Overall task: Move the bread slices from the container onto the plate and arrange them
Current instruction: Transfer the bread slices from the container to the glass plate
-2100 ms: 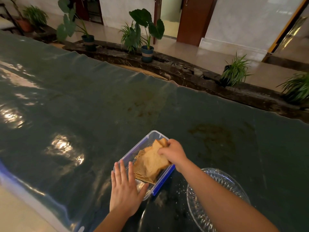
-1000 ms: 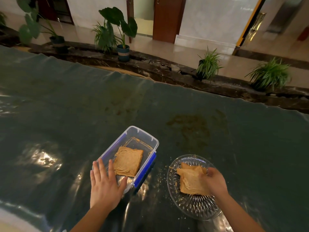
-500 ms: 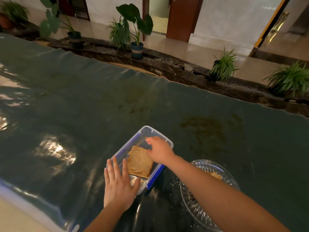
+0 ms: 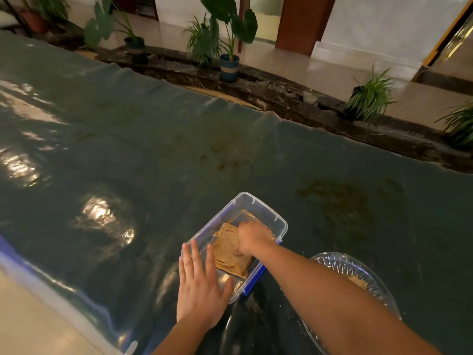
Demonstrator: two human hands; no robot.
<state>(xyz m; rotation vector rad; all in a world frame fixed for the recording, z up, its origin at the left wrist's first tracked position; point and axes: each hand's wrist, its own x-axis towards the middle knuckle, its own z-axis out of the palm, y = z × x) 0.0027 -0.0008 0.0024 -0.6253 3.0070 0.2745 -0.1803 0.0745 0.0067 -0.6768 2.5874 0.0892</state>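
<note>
Left hand flat, fingers spread open, palm pressed on near-left corner of container. Container clear plastic with blue clips, sits on dark green bench. Bread slices lie inside container, near end. Right hand reaches down into container, fingers curled onto top slice; whether grip is closed, cannot tell. Glass plate just right of container, partly hidden by right forearm; bit of bread visible on it.

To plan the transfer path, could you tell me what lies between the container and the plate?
In the head view, only dark table cover with scattered crumbs separates container and plate.
</note>
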